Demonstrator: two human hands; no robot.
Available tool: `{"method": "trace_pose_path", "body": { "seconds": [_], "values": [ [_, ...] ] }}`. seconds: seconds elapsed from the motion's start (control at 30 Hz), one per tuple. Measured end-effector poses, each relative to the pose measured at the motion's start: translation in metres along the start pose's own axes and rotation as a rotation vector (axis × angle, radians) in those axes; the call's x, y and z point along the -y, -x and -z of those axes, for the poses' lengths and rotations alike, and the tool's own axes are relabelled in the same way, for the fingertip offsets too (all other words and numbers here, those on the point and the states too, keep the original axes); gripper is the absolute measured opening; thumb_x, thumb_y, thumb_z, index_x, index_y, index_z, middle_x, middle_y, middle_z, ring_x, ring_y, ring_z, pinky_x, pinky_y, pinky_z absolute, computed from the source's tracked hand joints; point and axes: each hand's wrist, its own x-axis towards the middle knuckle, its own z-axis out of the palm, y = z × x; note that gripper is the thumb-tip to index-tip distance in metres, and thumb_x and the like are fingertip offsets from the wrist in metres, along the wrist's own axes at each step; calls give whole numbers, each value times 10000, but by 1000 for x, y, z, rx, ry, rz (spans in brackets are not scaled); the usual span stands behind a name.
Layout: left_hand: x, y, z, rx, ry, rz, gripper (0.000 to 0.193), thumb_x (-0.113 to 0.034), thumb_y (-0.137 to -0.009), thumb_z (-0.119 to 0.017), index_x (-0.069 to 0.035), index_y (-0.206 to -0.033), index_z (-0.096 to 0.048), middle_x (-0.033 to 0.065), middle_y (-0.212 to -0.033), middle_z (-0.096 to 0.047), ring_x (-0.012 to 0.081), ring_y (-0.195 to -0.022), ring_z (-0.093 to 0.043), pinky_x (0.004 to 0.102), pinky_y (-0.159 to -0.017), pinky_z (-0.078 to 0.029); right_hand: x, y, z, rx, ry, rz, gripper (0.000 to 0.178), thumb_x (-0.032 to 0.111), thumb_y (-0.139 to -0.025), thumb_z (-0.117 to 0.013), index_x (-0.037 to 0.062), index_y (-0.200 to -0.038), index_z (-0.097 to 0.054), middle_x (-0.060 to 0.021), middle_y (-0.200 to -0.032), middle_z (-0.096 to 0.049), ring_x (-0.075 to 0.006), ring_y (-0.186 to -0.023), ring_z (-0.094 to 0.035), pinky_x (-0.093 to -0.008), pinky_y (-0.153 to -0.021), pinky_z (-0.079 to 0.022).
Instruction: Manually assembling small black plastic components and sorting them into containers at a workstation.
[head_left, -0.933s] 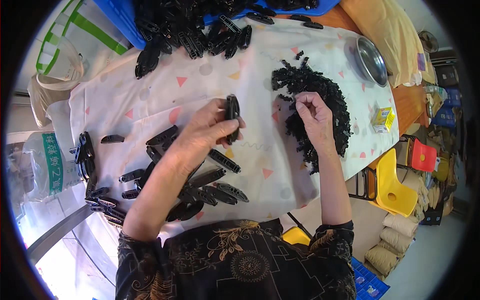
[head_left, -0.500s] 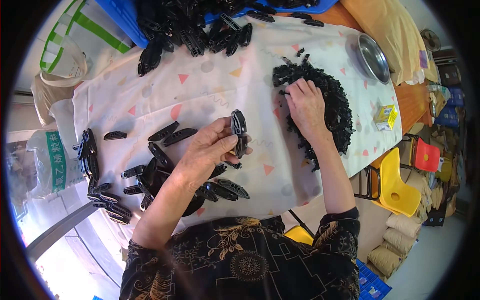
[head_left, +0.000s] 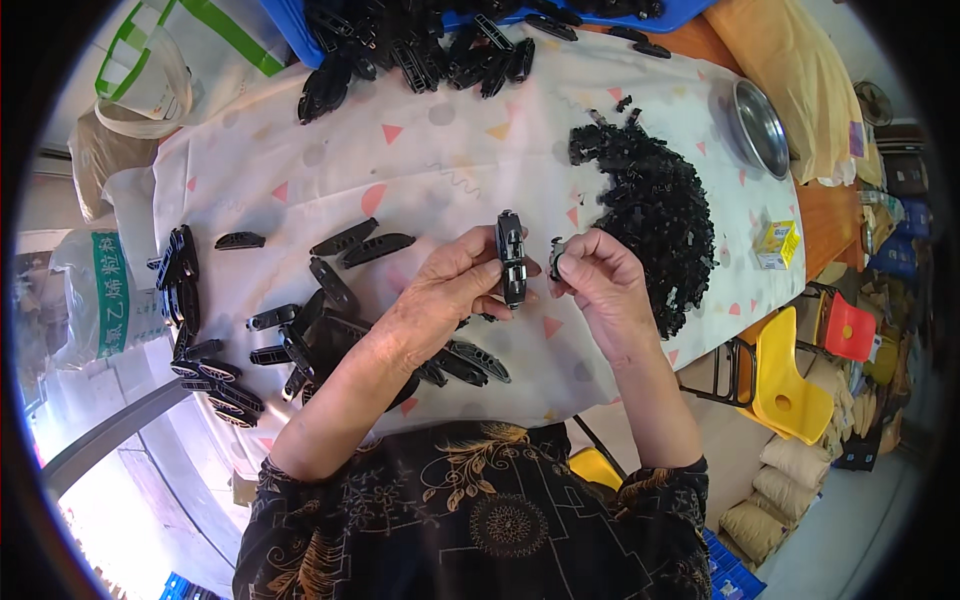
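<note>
Over the middle of the table, my left hand (head_left: 455, 280) grips a long black plastic part (head_left: 511, 258), held upright with its slotted side showing. Just to the right of it, my right hand (head_left: 603, 283) pinches a small black plastic piece (head_left: 556, 258) between thumb and fingers; the two pieces are apart. Beyond my right hand lies a heap of small black pieces (head_left: 660, 215). More long black parts (head_left: 375, 248) lie loose around and beyond my left forearm, some of them hidden beneath it.
A blue crate (head_left: 290, 28) with a pile of black parts (head_left: 410, 50) stands at the far edge. At the right are a metal bowl (head_left: 762, 128), a small yellow box (head_left: 775, 245) and a yellow chair (head_left: 790, 390). A patterned cloth (head_left: 400, 165) covers the table.
My right hand has come from the heap toward my left hand, bringing a small black piece. My left hand has turned the long part so its slotted side shows.
</note>
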Motion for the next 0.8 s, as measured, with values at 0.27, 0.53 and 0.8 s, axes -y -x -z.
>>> {"method": "trace_pose_path", "body": {
  "seconds": [0.27,0.53,0.8],
  "values": [
    [14,-2,2,-17,-66,-35,315,-116,-970,-452,-27,-1272,-477,61,-1066,-617,126,-881,-616,230,-691,-518,0,6,-4,32,82,15,74,76,-875,-638,48,-883,-569,-24,-840,-600,-120,-754,-594,-258,-673,-480],
    [14,-1,1,-21,-216,-50,308,-125,-970,-441,-26,-1255,-506,20,-928,-607,93,-779,-587,223,-623,-473,19,9,-4,223,876,476,116,-71,-833,-598,-2,-923,-572,-64,-940,-566,-129,-786,-575,-269,-680,-501],
    [17,-1,2,-5,-427,-46,317,-106,-953,-441,-30,-1253,-508,4,-826,-597,73,-708,-542,217,-613,-463,33,8,-11,406,1095,443,199,-106,-757,-615,4,-922,-594,-69,-905,-513,-209,-765,-577,-293,-619,-516]
  ]
}}
